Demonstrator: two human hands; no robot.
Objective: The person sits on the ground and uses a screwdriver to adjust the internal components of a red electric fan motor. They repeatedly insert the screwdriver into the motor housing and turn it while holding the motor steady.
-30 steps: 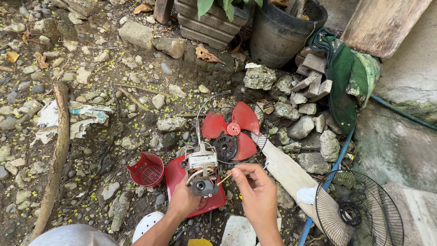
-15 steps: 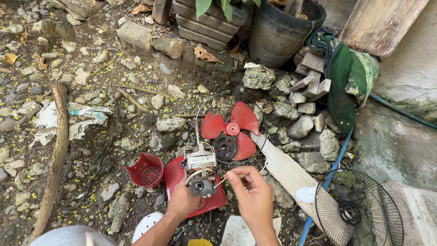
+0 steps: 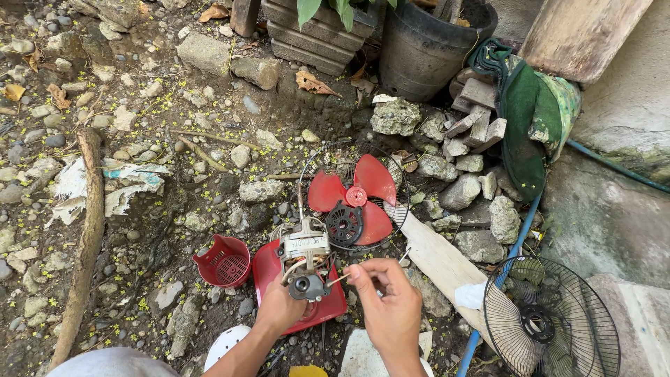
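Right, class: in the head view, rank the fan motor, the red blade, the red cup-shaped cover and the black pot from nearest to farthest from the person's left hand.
From the left hand:
1. Fan motor: touching, just above it.
2. Red cup-shaped cover: to its left.
3. Red blade: up and right.
4. Black pot: far, at the top.

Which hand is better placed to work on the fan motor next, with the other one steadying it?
Probably the right hand: its fingers pinch a thin wire-like piece right beside the fan motor, free to move. The left hand grips the motor's lower end from below, over the red cover, so it already steadies it.
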